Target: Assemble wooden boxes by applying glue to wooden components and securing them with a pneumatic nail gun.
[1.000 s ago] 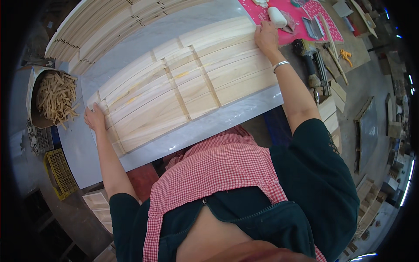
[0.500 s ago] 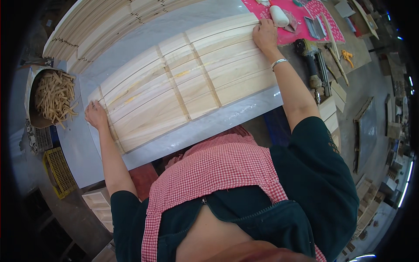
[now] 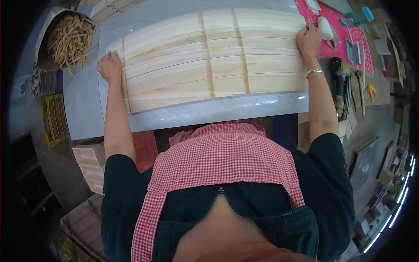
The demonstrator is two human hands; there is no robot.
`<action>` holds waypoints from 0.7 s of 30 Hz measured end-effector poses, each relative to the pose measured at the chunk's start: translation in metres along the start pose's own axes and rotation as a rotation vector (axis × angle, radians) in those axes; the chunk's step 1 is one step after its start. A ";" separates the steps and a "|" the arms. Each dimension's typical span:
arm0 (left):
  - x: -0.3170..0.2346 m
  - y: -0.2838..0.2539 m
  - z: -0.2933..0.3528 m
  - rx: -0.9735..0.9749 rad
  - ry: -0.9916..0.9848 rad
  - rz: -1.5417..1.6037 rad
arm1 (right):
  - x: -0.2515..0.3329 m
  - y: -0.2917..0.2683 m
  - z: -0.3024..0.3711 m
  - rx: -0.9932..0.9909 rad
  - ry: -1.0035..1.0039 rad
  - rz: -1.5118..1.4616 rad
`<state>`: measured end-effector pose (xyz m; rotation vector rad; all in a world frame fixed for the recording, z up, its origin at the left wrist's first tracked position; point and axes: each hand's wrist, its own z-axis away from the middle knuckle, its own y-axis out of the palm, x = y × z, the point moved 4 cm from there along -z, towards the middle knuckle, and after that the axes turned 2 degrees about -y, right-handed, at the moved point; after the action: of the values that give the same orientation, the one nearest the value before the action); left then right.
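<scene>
Several pale wooden slats (image 3: 170, 78) lie side by side on the table as one wide panel. Narrow brownish strips (image 3: 206, 65) run across them, and yellowish streaks mark the middle slats. At the panel's left end, my left hand (image 3: 110, 67) is closed with its fingers curled at the slat ends. My right hand (image 3: 309, 40) grips the opposite end near its far corner, its fingertips bent over the edge. The undersides of the slats are hidden.
A box of thin wood strips (image 3: 72, 41) stands at the far left. A white bottle (image 3: 324, 29) rests on a pink cloth (image 3: 301, 8) at the far right. Nearer lies a nail gun (image 3: 339, 83), with orange clippers (image 3: 371, 92) beyond it. A yellow crate (image 3: 56, 120) sits lower left.
The whole view has turned, so the panel now lies straighter across and higher in the picture. Both hands stay at the panel's two ends.
</scene>
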<state>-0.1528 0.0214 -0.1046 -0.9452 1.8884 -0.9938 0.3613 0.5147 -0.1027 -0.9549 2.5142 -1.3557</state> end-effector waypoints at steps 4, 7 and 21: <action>0.003 -0.004 0.001 0.011 -0.051 -0.044 | 0.007 0.001 0.000 0.060 0.027 0.003; -0.004 -0.001 -0.002 0.022 -0.031 -0.019 | 0.005 -0.005 -0.001 0.073 0.061 0.056; -0.066 -0.038 0.068 -0.051 0.277 -0.029 | -0.057 -0.100 0.038 -0.075 0.051 -0.032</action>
<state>-0.0560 0.0429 -0.0781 -0.9025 2.1426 -1.1470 0.4681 0.4813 -0.0562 -0.9911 2.6158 -1.3189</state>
